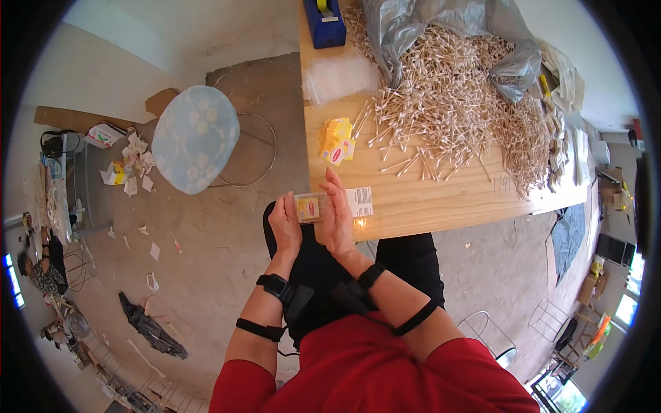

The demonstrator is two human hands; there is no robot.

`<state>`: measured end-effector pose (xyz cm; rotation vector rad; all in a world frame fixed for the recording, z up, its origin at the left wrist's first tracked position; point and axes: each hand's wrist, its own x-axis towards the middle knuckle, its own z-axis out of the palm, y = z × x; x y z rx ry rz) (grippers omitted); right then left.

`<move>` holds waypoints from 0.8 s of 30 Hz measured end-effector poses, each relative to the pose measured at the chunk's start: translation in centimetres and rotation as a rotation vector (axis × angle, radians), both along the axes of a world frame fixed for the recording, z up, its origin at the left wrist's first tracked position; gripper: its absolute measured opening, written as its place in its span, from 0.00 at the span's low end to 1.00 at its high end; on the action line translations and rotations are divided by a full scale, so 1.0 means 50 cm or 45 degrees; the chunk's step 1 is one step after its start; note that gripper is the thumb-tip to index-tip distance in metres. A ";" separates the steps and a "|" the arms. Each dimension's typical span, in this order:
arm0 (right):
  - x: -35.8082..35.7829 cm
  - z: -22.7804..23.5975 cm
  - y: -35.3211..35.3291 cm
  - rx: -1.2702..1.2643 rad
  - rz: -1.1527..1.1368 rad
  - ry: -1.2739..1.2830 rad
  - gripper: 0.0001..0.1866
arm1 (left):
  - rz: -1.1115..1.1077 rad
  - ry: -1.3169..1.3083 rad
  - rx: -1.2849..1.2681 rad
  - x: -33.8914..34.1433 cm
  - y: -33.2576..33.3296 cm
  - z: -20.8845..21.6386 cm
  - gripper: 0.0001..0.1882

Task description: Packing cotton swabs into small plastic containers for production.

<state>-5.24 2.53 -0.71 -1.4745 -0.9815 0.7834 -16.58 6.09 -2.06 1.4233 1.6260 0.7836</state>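
Over the table's near left corner, my left hand (pixel 285 224) is closed on the left end of a clear plastic packet with a yellow card (pixel 310 208) in it. My right hand (pixel 335 215) stands edge-on across the packet's right end, fingers stretched out and close together. Part of the packet is hidden under that hand. A white printed slip (pixel 361 201) sticks out just right of it; whether it joins the packet I cannot tell. Farther back lies a small pile of yellow cards (pixel 337 142). Beyond it spreads a big heap of cotton swabs (pixel 441 96).
A grey plastic bag (pixel 513 69) drapes over the swabs. Clear plastic bags (pixel 341 77) and a blue tape dispenser (pixel 325 24) sit at the wooden table's (pixel 413 206) far left. A stool with a pale blue cover (pixel 196 140) stands left. Scraps and dark cloth (pixel 151 330) litter the floor.
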 end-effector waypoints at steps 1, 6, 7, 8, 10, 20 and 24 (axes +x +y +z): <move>0.004 -0.005 0.001 0.053 -0.025 0.192 0.14 | -0.003 0.012 0.019 0.002 0.002 0.001 0.21; 0.067 0.013 -0.034 0.109 -0.112 0.144 0.12 | 0.130 -0.139 -0.054 -0.036 -0.001 -0.024 0.17; 0.096 0.015 -0.055 0.066 -0.051 0.028 0.11 | 0.186 -0.159 0.046 -0.035 0.000 -0.007 0.16; 0.128 0.018 -0.074 0.022 0.010 -0.088 0.10 | 0.169 -0.045 0.171 -0.039 -0.005 0.015 0.14; 0.193 0.035 -0.103 -0.119 -0.033 -0.237 0.11 | 0.143 0.043 0.318 -0.047 -0.014 0.080 0.14; 0.344 0.031 -0.002 -0.117 0.281 -1.132 0.13 | -0.641 -0.108 -0.032 0.106 -0.191 0.141 0.08; 0.364 0.018 -0.067 -0.037 0.499 -1.171 0.14 | -0.769 -0.133 0.168 0.166 -0.216 0.126 0.07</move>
